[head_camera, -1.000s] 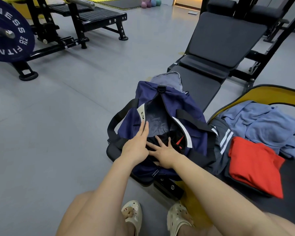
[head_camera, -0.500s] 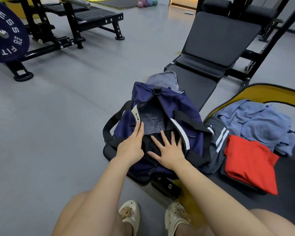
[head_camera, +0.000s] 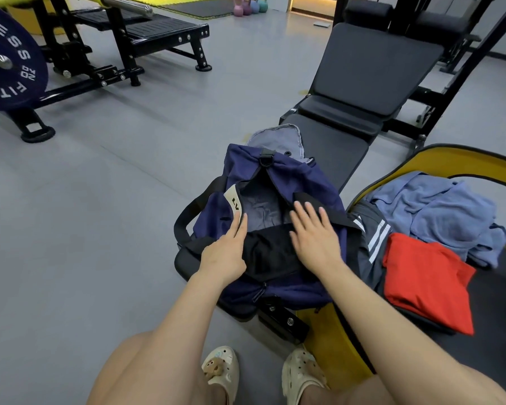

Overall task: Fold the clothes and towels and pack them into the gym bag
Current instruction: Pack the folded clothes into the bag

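A navy gym bag (head_camera: 301,182) lies unzipped on the end of a black bench, with a black garment (head_camera: 270,252) packed in its near half. My left hand (head_camera: 225,252) rests flat on the bag's left rim, fingers straight beside a white label. My right hand (head_camera: 314,238) hovers with spread straight fingers over the bag's right rim and black strap. To the right lie dark striped shorts (head_camera: 368,241), a folded red garment (head_camera: 424,282) and a crumpled blue towel (head_camera: 444,214).
The black bench (head_camera: 371,68) rises at an incline beyond the bag. A yellow-edged black mat (head_camera: 462,159) carries the loose clothes. A barbell plate (head_camera: 3,62) and a black rack (head_camera: 146,33) stand at the far left across grey floor. My sandalled feet (head_camera: 260,372) are below.
My right hand has lifted off the black garment inside the bag and moved right and up to the bag's right rim. My left hand stays on the left rim.
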